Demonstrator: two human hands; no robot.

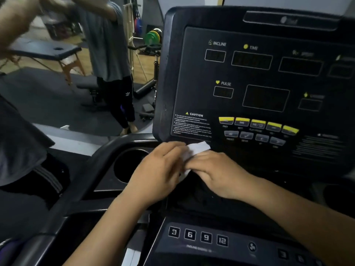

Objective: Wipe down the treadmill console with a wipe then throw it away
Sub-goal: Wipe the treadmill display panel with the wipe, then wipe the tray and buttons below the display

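Wipe (198, 147): white, bunched. Held at centre of frame, just below the caution label (192, 123). At or very near the panel's lower edge; could not tell whether touching.

Left grip (159, 166): closed on the wipe's left side, fingers curled over it.

Right grip (217, 173): closed likewise on the right side, pinching the cloth.

Treadmill console (269, 83): black, displays dark, filled the right of frame. Yellow buttons (257, 123) in a row right of the wipe. Number keys (197, 237) at lower centre. Cup holder (128, 166) just left of the left grip.

Step, as judged: readying the wipe, wiping scarcely begun. Best done by folding to a flat pad, passing it to one grip, then working from the upper panel downward in overlapping strokes. Light pressure over the buttons, to avoid setting them off. Cup holder and key strip best left for last.

Bystander (111, 54): stood at upper left, well apart.
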